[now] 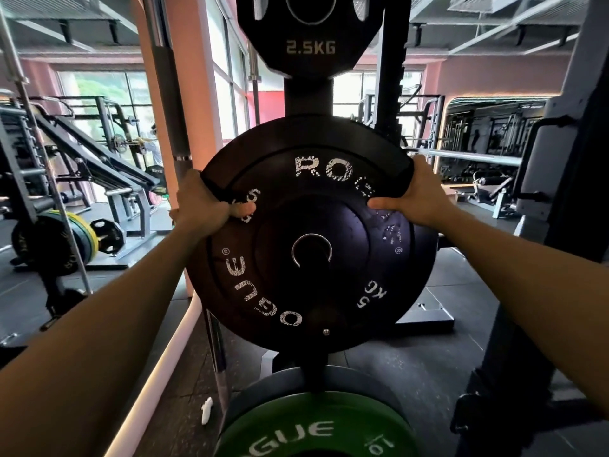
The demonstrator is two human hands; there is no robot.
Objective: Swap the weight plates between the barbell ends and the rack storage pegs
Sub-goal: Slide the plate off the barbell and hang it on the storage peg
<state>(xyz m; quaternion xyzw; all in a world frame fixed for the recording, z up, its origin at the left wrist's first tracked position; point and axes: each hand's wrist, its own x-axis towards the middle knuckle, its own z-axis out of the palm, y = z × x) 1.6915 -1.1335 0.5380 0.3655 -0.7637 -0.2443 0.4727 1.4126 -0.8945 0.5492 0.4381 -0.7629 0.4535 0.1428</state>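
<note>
Both hands, L & R, fingers clamped on 5 kg Rogue plate rim at storage peg. Advised: keep plate square, slide straight along peg.

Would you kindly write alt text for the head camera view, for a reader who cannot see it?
Both hands, left hand and right hand, grip the upper rim of a black 5 kg plate at a rack storage peg. A 2.5 kg plate hangs above; a green plate sits below.
</note>
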